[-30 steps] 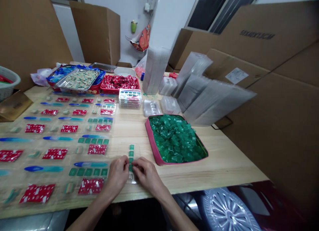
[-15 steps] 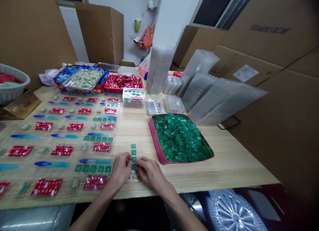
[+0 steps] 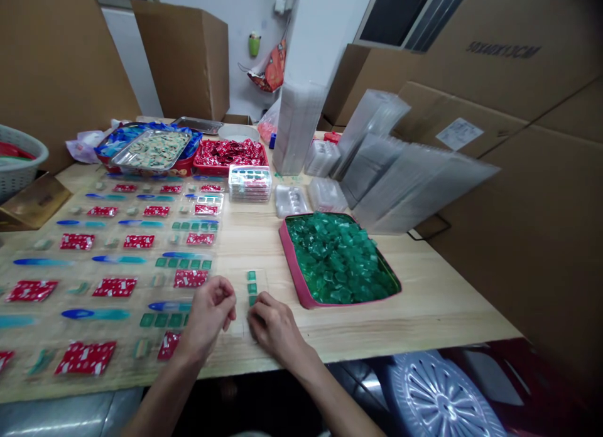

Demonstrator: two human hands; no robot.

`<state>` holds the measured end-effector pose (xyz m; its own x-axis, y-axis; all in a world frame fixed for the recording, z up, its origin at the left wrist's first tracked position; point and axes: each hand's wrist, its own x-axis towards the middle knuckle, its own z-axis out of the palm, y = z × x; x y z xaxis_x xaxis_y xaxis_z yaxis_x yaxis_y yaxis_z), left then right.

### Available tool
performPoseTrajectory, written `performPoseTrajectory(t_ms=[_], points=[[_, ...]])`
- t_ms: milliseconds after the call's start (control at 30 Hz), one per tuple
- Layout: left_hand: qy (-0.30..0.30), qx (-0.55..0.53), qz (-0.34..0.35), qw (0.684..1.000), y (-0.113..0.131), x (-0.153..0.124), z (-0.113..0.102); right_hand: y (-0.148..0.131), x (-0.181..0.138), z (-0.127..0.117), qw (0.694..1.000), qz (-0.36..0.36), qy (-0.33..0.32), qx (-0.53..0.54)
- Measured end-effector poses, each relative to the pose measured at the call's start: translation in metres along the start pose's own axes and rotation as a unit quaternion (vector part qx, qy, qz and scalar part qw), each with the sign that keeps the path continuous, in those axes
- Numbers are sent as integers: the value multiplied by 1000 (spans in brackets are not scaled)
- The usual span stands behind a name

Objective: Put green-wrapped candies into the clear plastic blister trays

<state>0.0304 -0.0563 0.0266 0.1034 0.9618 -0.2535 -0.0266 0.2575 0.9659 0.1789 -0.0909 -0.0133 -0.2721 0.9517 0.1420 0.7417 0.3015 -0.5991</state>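
Observation:
A clear plastic tray [image 3: 262, 277] lies in front of me with green translucent squares [image 3: 252, 287] set in a row along it. Over its near end is my right hand [image 3: 273, 324], fingers bent together and pressed down, hiding the lower squares. Just left of the tray, my left hand [image 3: 210, 314] is raised with fingers curled and the thumb close to them; anything in the pinch is too small to make out. Behind that hand lies a filled tray with a blue pick-like stick [image 3: 162, 306], green squares and a red packet [image 3: 168, 345].
A pink-rimmed tin [image 3: 296, 270] heaped with green squares stands right of the hands. Rows of filled trays cover the left side. Farther back are stacked clear trays [image 3: 249, 184], a red basket of packets [image 3: 230, 156] and tall plastic stacks [image 3: 299, 129]. Cardboard boxes [image 3: 537, 236] wall the right.
My left hand has lifted away from the tray to the left. My right hand stays at the tray's near end, shifted slightly. The view has moved a little.

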Motion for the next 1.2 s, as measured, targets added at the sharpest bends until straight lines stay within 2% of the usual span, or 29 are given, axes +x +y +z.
performPoseTrajectory(t_ms=[133, 233, 333, 400, 467, 533, 667, 733, 767, 833, 933, 1000, 1200], points=[[-12, -26, -21, 999, 13, -6, -9, 1, -5, -14, 999, 15, 3, 39], [-22, 77, -26, 996, 1, -9, -10, 2, -6, -26, 997, -4, 17, 70], [-26, 187, 30, 982, -13, -13, -7, -2, -2, -28, 999, -31, 11, 27], [-27, 189, 46, 980, -17, -15, -5, -9, 1, -26, 998, -47, -30, -42], [-28, 140, 16, 990, -18, -18, -4, -17, 2, -25, 990, -57, -77, -101], [-35, 56, -33, 997, -16, -20, -5, -20, 2, -30, 989, -61, -89, -101], [-26, -109, -119, 987, -10, -23, -3, -1, -4, -63, 999, -34, 10, -9], [-13, -155, -148, 977, -5, -25, 0, 21, -5, -85, 998, 14, 50, -42], [-11, -170, -159, 972, -3, -26, 1, 33, -4, -95, 994, 46, 46, -84], [-10, -196, -173, 965, 2, -27, 4, 56, -2, -109, 979, 99, -15, -179], [-17, -228, -175, 958, 5, -27, 3, 75, 4, -117, 957, 116, -99, -247], [-19, -245, -171, 954, 6, -27, 1, 80, 5, -117, 957, 110, -107, -247], [-40, -244, -171, 954, 2, -29, 2, 84, -4, -117, 975, 103, -64, -187]])
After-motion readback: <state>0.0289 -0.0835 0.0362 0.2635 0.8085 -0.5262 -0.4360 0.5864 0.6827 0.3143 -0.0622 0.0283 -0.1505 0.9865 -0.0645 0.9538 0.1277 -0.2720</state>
